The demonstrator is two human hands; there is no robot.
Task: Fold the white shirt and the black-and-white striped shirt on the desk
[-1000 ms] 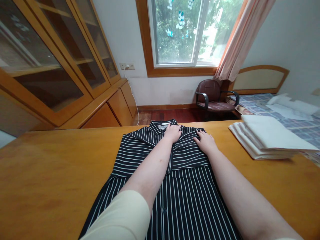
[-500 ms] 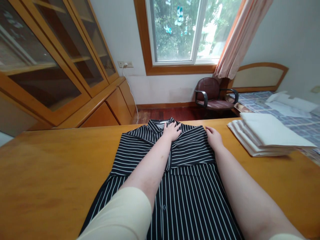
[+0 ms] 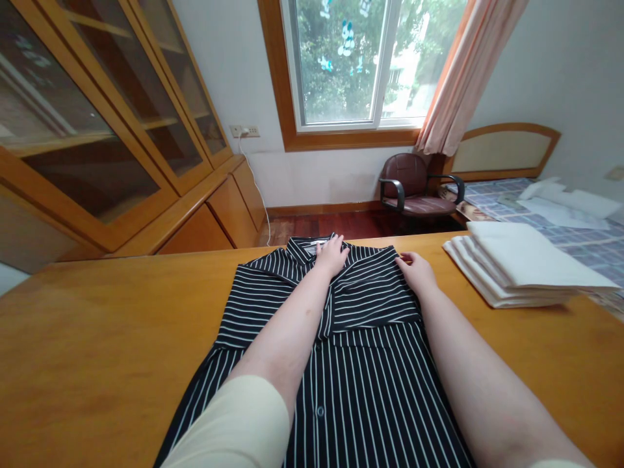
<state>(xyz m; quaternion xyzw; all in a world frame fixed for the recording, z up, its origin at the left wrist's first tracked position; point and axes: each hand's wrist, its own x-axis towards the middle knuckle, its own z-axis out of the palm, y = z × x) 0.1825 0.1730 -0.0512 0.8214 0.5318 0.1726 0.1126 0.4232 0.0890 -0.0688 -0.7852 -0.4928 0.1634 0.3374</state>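
Glass-door cabinet, upper left of frame, shelves visible but any contents hard to make out through reflections. Black-and-white striped shirt lies on wooden table, centre to bottom of frame, lower end cut off by bottom edge, part of the front hidden under left arm. Left hand rests flat by the collar, fingers a bit spread, grasping nothing; right hand, right of centre, fingers half-curled at the shoulder edge, can't tell if pinching fabric.
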